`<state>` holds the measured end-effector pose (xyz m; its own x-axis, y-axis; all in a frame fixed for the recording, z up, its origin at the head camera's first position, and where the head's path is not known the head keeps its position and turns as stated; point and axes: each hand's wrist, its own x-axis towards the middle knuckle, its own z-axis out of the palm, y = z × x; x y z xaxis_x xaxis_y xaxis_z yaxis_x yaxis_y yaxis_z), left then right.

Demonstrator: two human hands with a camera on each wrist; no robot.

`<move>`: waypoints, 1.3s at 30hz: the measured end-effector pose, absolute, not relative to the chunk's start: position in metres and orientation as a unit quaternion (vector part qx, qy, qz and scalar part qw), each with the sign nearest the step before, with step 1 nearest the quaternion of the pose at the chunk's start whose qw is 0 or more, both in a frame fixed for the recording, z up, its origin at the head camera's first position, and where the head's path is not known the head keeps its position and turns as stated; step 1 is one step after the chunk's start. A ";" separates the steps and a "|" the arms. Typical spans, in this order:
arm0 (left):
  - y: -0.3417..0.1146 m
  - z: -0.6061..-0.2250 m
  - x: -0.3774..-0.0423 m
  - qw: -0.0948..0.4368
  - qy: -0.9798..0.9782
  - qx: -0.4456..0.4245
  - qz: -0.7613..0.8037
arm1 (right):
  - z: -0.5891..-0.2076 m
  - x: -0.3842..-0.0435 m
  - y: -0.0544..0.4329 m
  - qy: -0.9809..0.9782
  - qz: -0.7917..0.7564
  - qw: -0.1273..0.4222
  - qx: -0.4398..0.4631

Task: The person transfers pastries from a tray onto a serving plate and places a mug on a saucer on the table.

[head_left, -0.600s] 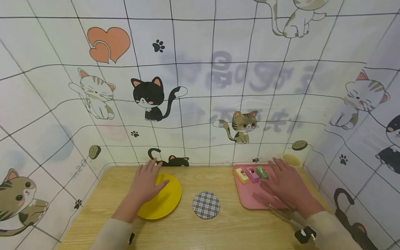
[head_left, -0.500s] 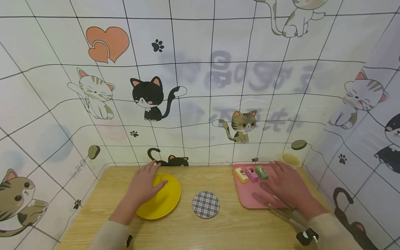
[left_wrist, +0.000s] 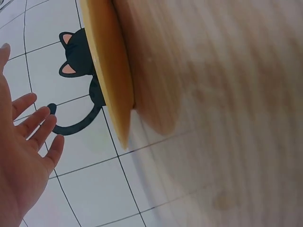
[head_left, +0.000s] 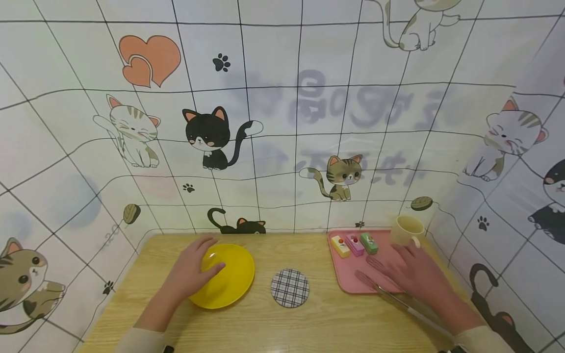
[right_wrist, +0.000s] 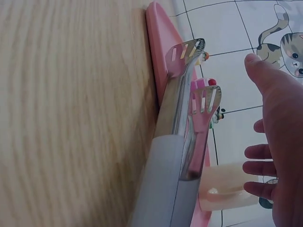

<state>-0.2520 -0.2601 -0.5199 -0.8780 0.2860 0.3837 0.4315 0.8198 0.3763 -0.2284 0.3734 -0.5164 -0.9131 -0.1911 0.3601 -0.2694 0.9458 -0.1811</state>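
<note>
My left hand (head_left: 187, 269) hovers at the left side of a yellow plate (head_left: 234, 277), fingers spread. In the left wrist view the hand is apart from the plate's edge, with nothing in it. My right hand (head_left: 419, 274) is held over the right part of a pink tray (head_left: 353, 279). Just in front of its fingertips stands a pale yellow mug (head_left: 403, 229), handle toward me. Metal tongs (right_wrist: 177, 104) with slotted ends lie across the tray beneath the hand, pointing away from me. The right wrist view shows that hand's fingers extended and holding nothing.
Three small cake-shaped pieces, yellow (head_left: 340, 246), pink (head_left: 355, 245) and green (head_left: 369, 243), lie at the tray's back left. A round plaid coaster (head_left: 290, 288) sits between plate and tray. A cat-print curtain (head_left: 282, 122) encloses the wooden table (head_left: 282, 328).
Both hands have drawn back toward me and outward, the left one to the left and the right one to the right. More of the mug now shows.
</note>
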 end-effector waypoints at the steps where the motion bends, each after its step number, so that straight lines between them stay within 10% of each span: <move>1: -0.262 -0.521 -0.250 0.155 -0.941 -0.188 -0.236 | -0.517 -0.226 0.375 -0.970 0.123 0.170 0.120; 39: -0.313 -0.542 -0.223 -0.028 -0.947 -0.156 -0.279 | -0.551 -0.162 0.425 -0.976 0.194 0.033 0.093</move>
<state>-0.2232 -0.3131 -0.5423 -0.9498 0.3108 0.0351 0.2800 0.7952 0.5378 -0.1624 0.4252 -0.5505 -0.9806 -0.1685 0.1000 -0.1940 0.9072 -0.3734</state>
